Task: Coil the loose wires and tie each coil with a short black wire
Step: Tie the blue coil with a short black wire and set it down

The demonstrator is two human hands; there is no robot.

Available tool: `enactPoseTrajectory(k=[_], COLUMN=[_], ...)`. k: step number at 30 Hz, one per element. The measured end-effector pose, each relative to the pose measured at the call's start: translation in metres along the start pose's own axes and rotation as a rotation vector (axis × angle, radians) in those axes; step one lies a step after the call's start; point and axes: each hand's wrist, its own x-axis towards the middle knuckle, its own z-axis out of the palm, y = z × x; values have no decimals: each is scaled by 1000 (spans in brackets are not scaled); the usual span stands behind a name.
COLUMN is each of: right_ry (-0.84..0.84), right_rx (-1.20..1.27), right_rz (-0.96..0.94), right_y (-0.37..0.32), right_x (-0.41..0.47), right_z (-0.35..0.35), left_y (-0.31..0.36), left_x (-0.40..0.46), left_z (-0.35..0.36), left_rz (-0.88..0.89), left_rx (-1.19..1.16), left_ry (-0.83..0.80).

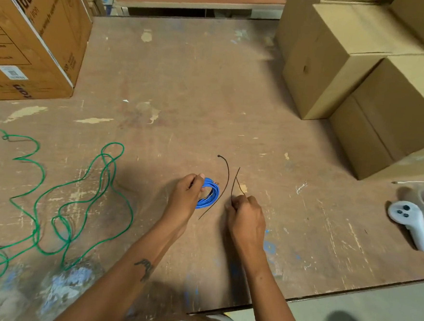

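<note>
Step in hand, by my read: tying the blue coil (pixel 208 194) w/ a short black wire. To do it well, I'd keep the L grip firm so the loops don't spring apart, thread the tie through the coil's centre, wrap it across all strands, then twist tight.

Left hand (pixel 187 192) gripped the coil, fingers curled round its left side, holding it just off or on the worn wooden table (pixel 186 83); can't tell which. Right hand (pixel 246 213) pinched 1 thin black wire (pixel 234 184), which stuck up from the fingertips. A 2nd black wire (pixel 226 176) lay just beside the coil, curved, small knob at its far end.

Coil looked compact, several neat rounds, bright blue. Green wire (pixel 72 200) sprawled loose at left, not yet coiled.
</note>
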Motion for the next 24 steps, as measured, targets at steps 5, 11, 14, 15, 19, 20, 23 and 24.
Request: enactPoseTrajectory(k=[5, 11, 14, 15, 19, 20, 23, 24], right_ry=[22, 88, 215, 263, 239, 159, -76, -119], right_rx=[64, 178, 341, 396, 823, 1015, 1344, 1358], right_rz=[37, 60, 72, 61, 31, 31, -30, -55], right_y=[-1, -4, -17, -23, -47, -54, -66, -68], right_x=[8, 2, -3, -5, -17, -21, -31, -34], right_z=[7, 7, -11, -20, -53, -60, -70, -70], left_y=[5, 4, 10, 11, 21, 22, 27, 28], left_x=[1, 1, -3, -5, -15, -18, -25, -27], left_z=[-1, -1, -1, -1, -2, -3, -7, -9], left_rz=[7, 3, 49, 53, 79, 88, 100, 100], left_rx=[-31, -53, -65, -71, -105, -110, -103, -113], left_ry=[19, 39, 58, 66, 88, 91, 104, 112])
